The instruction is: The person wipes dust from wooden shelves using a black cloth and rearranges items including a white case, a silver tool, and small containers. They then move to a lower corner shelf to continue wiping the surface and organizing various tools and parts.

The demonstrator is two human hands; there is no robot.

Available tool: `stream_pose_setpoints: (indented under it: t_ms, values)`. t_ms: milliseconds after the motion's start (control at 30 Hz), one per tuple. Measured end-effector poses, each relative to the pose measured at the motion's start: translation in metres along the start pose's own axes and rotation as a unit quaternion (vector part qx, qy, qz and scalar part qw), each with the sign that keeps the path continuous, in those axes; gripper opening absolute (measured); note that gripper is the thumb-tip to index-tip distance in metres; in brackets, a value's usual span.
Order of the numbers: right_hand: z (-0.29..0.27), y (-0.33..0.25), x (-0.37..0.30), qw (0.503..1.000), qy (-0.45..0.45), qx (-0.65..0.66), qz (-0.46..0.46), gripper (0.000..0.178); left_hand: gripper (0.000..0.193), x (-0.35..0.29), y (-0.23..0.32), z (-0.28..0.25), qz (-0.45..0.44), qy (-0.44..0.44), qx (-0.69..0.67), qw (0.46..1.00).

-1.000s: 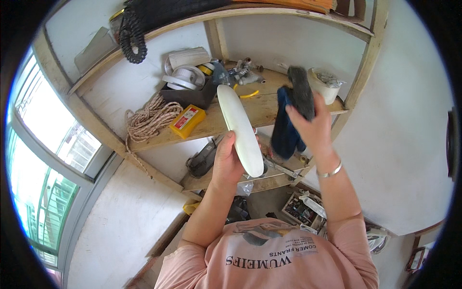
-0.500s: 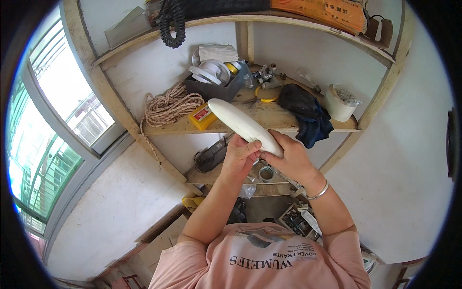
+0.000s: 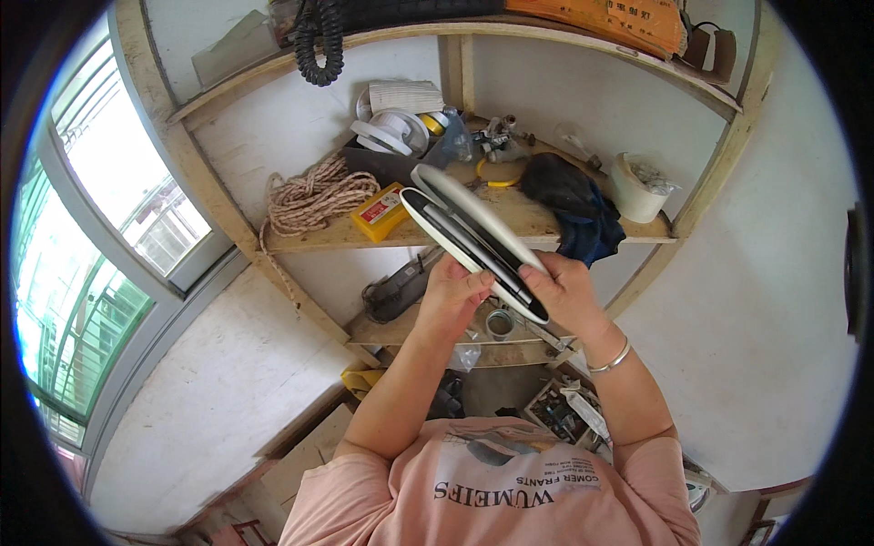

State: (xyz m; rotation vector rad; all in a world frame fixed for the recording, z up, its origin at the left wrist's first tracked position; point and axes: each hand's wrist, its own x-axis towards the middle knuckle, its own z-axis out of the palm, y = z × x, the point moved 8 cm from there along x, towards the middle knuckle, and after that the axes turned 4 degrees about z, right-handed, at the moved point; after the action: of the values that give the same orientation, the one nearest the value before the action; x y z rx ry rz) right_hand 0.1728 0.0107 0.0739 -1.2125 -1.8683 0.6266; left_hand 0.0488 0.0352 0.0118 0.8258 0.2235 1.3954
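A long white oval case, shaped like a glasses case, is held up in front of the shelves. It stands partly opened lengthwise, with a black inside where dark, slim items or folds show; what they are I cannot make out. My left hand grips the lower shell near its right end, thumb on the rim. Around that same end on the other side, my right hand is closed, its thumb at the opening between the two shells.
On the wooden shelf behind lie coiled rope, a small yellow box, a dark bin of white parts, a dark cloth and a white tub. A metal ring rests on the lower shelf. A window is at left.
The white case, shut half a second ago, is now partly opened and shows its black inside. My right thumb has come up to the opening; both hands keep their grip.
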Motion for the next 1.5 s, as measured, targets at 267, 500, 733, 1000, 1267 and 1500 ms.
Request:
stream_pose_setpoints:
  t_ms: [267, 500, 733, 1000, 1267, 1500]
  values:
    - [-0.007, 0.014, 0.008, 0.997, -0.027, 0.059, 0.051, 0.037, 0.038, -0.002, -0.009, 0.009, -0.023, -0.007, -0.052, 0.998]
    - [-0.009, 0.022, 0.008, 0.98, -0.117, 0.123, 0.101, 0.036, 0.036, -0.011, -0.025, 0.008, -0.063, -0.005, -0.106, 0.992]
    - [-0.013, 0.043, -0.008, 0.971, -0.128, 0.119, 0.162, 0.034, 0.046, -0.022, -0.048, 0.002, -0.11, -0.017, -0.134, 0.985]
    - [-0.019, 0.053, -0.029, 0.961, -0.07, 0.196, 0.184, 0.033, 0.048, -0.029, -0.056, 0.007, -0.128, -0.007, -0.113, 0.985]
    - [-0.024, 0.064, -0.043, 0.957, -0.033, 0.19, 0.218, 0.035, 0.049, -0.031, -0.061, 0.009, -0.128, -0.024, -0.079, 0.988]
    - [-0.019, 0.074, -0.05, 0.931, -0.001, 0.281, 0.233, 0.035, 0.043, -0.036, -0.062, 0.0, -0.105, -0.014, -0.041, 0.994]
